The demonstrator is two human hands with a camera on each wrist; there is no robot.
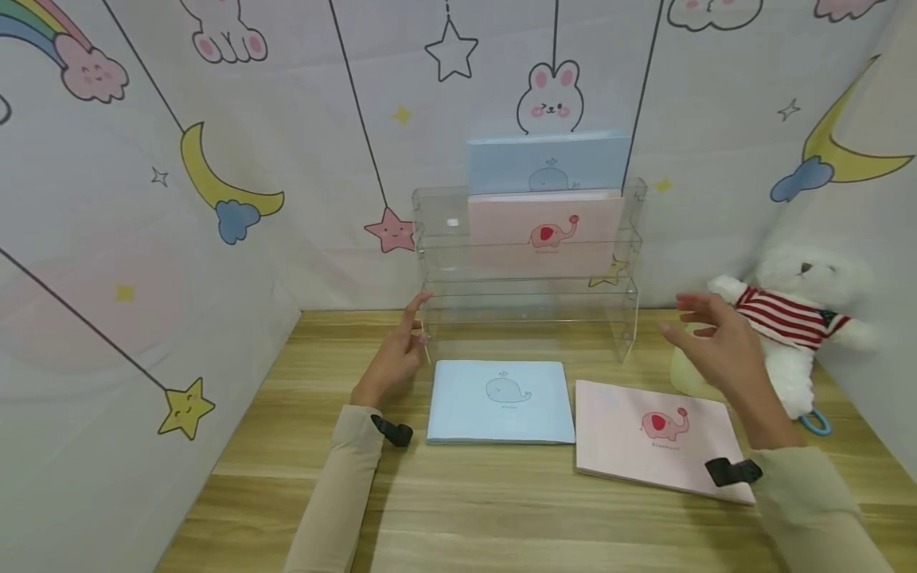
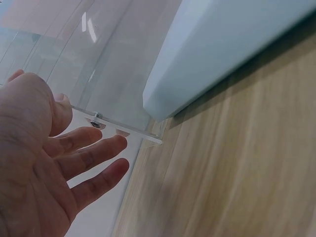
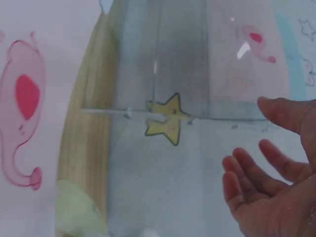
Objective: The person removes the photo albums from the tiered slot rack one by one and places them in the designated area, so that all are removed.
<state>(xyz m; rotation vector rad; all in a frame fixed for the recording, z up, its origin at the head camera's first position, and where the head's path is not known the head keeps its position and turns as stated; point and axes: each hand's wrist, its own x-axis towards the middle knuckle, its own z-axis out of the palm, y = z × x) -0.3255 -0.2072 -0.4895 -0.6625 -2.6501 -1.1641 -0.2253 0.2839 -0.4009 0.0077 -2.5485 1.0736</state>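
A clear acrylic tiered rack [image 1: 526, 309] stands against the back cloth. Its upper tiers hold a blue whale booklet [image 1: 501, 165] behind a pink elephant booklet [image 1: 501, 227]. At the rack's left side, my left hand [image 1: 390, 366] has its fingers loosely extended along the side panel, with the thumb by the front edge [image 2: 148, 137]; firm contact is hard to tell. My right hand [image 1: 727, 342] hovers to the right of the rack, apart from it, fingers relaxed and holding nothing. Before the rack lie another blue whale booklet [image 1: 487, 418] and, angled beside it, another pink elephant booklet [image 1: 616, 446].
A white teddy bear [image 1: 788, 350] in a striped top sits at the right against the cloth. Partly behind my right hand is a pale yellow-green object [image 1: 684, 370]. The wood-grain table [image 1: 501, 509] extends in front, and a printed cloth [image 1: 344, 143] encloses the back and sides.
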